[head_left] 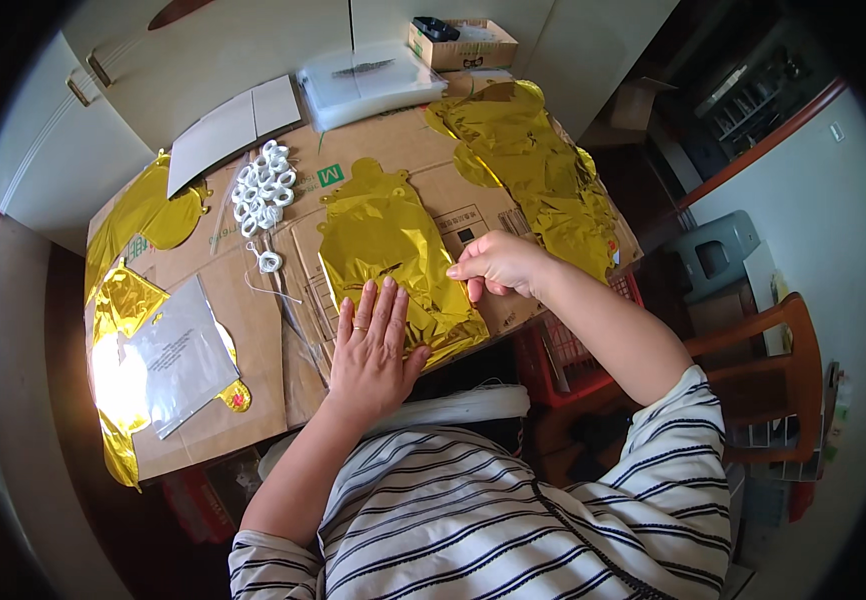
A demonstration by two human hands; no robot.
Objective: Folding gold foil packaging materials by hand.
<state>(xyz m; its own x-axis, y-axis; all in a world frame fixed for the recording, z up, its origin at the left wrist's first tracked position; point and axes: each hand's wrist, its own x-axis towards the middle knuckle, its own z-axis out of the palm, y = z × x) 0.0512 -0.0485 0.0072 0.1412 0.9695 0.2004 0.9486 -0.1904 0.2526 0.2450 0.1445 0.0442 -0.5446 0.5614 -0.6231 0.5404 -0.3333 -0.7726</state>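
Left hand point(373, 350) is lying palm down, fingers spread, pressing the near part of the gold foil point(378, 235); right hand point(501, 265) is pinching its right edge, thumb against forefinger. Foil is resting on the cardboard point(258, 350), wrinkling at the near end. Person is probably flattening or folding; next move is likely calling for left-hand pressure while the right is guiding that edge.

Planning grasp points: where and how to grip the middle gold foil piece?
Probably pinch the gold foil piece by its right edge, from the right, where the right hand is: it's thin, lies nearly flat, and that edge faces cardboard. The left hand covers its near-left corner.
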